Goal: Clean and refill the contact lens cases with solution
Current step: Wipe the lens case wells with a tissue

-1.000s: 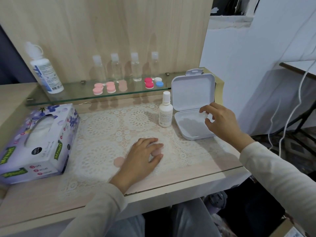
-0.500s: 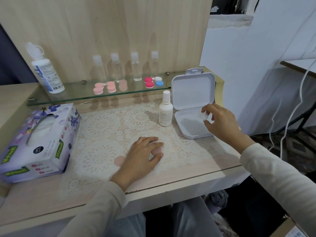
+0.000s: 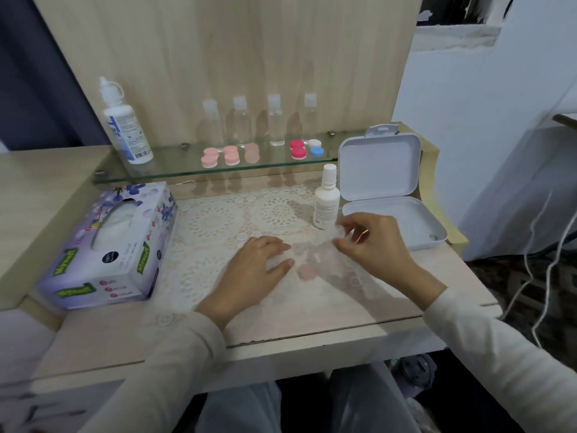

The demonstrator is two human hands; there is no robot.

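Desk (image 3: pixel 312 323), lace mat (image 3: pixel 218 220). Pink cap (image 3: pixel 307 271) lies on mat between hands, just right of left hand (image 3: pixel 259 270), which rests flat, relaxed. Right hand (image 3: pixel 377 245) pinches clear piece (image 3: pixel 338 231), blurred. I judge cap light, rigid, slick: pinch rim.

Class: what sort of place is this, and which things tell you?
Probably a home vanity desk for lens care: lens cases and a solution bottle on a glass shelf, a tissue box nearby.

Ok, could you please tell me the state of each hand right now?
Left hand: open, resting on the lace mat.
Right hand: pinching a small clear item, too blurred to identify.
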